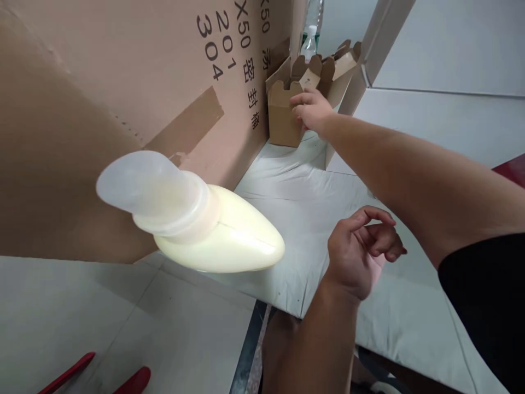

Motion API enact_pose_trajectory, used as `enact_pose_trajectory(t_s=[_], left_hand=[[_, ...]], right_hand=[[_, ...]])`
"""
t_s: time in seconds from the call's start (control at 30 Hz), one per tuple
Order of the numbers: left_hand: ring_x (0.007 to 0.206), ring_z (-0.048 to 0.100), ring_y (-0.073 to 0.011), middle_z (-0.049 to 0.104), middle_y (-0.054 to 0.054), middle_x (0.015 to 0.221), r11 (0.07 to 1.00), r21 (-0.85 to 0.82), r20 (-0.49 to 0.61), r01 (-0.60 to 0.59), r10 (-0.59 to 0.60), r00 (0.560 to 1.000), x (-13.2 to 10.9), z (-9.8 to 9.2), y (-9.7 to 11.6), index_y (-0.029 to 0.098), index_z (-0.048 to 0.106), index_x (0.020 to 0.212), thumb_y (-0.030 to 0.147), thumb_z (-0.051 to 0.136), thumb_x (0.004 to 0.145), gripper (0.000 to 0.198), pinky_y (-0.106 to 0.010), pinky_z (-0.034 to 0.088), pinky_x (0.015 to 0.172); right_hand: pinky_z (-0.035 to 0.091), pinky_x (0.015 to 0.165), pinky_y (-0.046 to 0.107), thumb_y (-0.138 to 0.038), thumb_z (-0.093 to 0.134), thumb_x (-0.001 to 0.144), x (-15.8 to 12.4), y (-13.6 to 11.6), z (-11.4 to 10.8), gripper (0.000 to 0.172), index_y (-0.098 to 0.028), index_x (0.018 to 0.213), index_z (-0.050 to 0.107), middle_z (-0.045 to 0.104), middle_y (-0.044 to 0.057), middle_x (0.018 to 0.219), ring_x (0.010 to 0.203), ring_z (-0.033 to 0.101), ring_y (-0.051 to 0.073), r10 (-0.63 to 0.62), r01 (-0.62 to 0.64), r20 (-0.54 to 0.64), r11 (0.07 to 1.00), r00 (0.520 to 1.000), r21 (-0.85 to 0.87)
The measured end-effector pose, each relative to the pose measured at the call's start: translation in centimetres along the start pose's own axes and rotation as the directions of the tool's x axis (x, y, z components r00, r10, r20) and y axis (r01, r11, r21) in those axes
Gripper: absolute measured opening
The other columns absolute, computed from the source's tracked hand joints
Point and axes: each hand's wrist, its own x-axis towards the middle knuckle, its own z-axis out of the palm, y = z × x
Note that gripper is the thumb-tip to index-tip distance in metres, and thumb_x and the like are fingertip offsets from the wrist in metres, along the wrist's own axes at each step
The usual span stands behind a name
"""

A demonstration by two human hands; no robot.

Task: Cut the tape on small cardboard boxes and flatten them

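My right hand [312, 111] reaches across to a small brown cardboard box [283, 112] with open, notched flaps. Its fingers are extended and apart in front of the box's side; whether they press on it I cannot tell. Lower down, my left hand [361, 249] is turned palm up over the pale covered surface [295, 213], its fingers loosely bent and nothing visible in them. Left of my hands is a pale yellow, rounded bottle-like object [229, 230] with a translucent, slanted top [151, 186].
A large printed cardboard carton [164, 93] fills the upper left. Behind the small box are another open carton [346, 65] and clear plastic bottles [309, 44]. A white panel [443, 120] is at the right. Red objects [133, 380] show at the bottom left.
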Motion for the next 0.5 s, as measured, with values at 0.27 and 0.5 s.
enact_pose_trajectory(t_s=[0.27,0.5], left_hand=[[0.059,0.042,-0.0149,0.043,0.003,0.061,0.505,0.741,-0.04,-0.442,0.69,0.723,-2.6,-0.8,-1.1,0.022,0.055,0.081,0.031,0.053,0.088,0.012,-0.032,0.033,0.06],[0.079,0.049,-0.0201,0.046,-0.001,0.076,-0.37,0.78,0.472,-0.504,0.878,0.085,-4.1,-1.1,-1.9,0.023,0.049,0.079,0.024,0.05,0.086,0.007,-0.039,0.041,0.077]], right_hand=[[0.054,0.069,0.024,-0.007,0.054,0.088,-8.4,-0.2,-0.7,0.022,-0.017,0.104,0.065,0.064,-0.001,0.089,0.061,0.054,0.006,0.119,-0.089,-0.198,0.984,0.973,0.154],[0.039,0.048,0.025,-0.027,0.066,0.077,-27.4,2.3,-6.7,0.009,-0.021,0.082,0.068,0.066,0.001,0.094,0.051,0.048,0.005,0.063,0.097,-0.33,0.89,0.942,0.446]])
